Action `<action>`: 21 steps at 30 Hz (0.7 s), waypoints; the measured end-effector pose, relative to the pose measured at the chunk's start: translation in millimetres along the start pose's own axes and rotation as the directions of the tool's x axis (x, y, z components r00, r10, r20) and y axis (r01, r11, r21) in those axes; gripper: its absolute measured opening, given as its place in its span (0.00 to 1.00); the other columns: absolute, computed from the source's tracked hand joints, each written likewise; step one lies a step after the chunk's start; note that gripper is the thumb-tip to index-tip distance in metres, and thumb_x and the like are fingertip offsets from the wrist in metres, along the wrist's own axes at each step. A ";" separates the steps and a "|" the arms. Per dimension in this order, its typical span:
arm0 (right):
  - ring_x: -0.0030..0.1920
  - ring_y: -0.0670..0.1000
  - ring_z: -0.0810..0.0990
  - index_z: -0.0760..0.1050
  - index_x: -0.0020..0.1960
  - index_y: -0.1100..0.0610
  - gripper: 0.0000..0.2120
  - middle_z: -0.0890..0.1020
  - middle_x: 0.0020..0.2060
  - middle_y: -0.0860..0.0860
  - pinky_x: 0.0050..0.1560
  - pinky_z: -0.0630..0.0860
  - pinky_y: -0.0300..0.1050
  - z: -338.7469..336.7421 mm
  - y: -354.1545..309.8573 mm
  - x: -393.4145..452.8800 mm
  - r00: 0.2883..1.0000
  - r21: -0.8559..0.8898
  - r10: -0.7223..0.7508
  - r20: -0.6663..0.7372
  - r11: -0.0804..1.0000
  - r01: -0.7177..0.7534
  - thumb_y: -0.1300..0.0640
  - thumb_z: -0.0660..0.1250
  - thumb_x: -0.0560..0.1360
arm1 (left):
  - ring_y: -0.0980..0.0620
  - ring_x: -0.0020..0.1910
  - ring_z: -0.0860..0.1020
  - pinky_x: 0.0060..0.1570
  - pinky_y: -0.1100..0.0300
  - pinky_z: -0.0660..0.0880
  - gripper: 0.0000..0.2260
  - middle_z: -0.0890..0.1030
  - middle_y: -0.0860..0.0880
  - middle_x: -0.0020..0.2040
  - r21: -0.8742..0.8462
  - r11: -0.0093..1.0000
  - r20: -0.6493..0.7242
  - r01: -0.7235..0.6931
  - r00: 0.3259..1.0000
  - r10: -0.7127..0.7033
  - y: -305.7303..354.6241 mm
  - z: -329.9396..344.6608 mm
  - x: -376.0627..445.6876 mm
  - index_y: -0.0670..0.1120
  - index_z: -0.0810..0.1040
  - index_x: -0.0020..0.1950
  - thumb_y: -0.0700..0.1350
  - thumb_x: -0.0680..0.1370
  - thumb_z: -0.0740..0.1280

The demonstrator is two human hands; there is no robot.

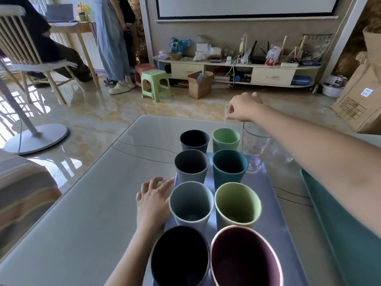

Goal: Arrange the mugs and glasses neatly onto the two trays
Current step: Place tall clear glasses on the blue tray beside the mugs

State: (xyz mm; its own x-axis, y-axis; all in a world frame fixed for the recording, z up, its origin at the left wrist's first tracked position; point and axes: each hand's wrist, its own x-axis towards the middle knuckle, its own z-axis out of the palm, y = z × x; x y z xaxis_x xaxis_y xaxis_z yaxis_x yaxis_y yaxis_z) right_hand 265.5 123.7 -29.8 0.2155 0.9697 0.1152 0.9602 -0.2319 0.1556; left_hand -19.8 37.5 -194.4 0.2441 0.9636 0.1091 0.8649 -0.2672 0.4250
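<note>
On the grey table (82,203), right hand (244,108) pinches a far glass (227,112); left hand (153,200) spread.

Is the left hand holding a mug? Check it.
No. The left hand lies flat with fingers spread on the table, beside the pale blue mug, gripping nothing.

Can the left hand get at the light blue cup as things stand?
Probably yes. The left hand lies open on the table right beside the light blue cup, on its left, with nothing between them.
</note>
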 end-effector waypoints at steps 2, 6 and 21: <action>0.60 0.56 0.74 0.80 0.53 0.51 0.12 0.81 0.53 0.52 0.62 0.63 0.51 6.8 -3.7 7.2 1.000 -0.060 0.016 0.022 0.998 -0.015 0.46 0.68 0.73 | 0.52 0.70 0.57 0.66 0.54 0.57 0.20 0.64 0.56 0.70 0.004 1.000 -0.001 -0.006 1.000 0.006 -0.8 0.5 0.8 0.63 0.64 0.70 0.59 0.77 0.57; 0.56 0.54 0.75 0.80 0.47 0.51 0.05 0.82 0.43 0.49 0.64 0.59 0.52 6.6 -7.8 13.2 0.998 -0.072 0.060 -0.022 0.995 -0.061 0.50 0.68 0.75 | 0.52 0.70 0.56 0.67 0.53 0.57 0.20 0.64 0.56 0.70 0.002 1.000 0.005 -0.006 1.000 0.005 -2.0 2.9 4.1 0.62 0.65 0.70 0.60 0.78 0.57; 0.51 0.60 0.77 0.78 0.50 0.58 0.08 0.79 0.50 0.61 0.52 0.70 0.48 -81.8 27.9 -79.8 0.811 0.232 0.045 -0.583 0.966 0.113 0.55 0.66 0.75 | 0.51 0.74 0.54 0.69 0.53 0.55 0.23 0.59 0.55 0.75 0.046 0.999 0.111 0.000 0.994 -0.006 -0.3 -6.4 -2.7 0.62 0.60 0.72 0.57 0.78 0.60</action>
State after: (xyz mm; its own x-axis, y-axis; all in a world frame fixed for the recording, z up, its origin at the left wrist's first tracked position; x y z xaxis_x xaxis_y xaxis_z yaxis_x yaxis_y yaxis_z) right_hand 260.6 33.6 45.5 0.1147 0.7312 0.6724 0.9932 -0.0969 -0.0640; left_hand -23.6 35.0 -189.1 0.2867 0.9580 0.0059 0.8843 -0.2670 0.3831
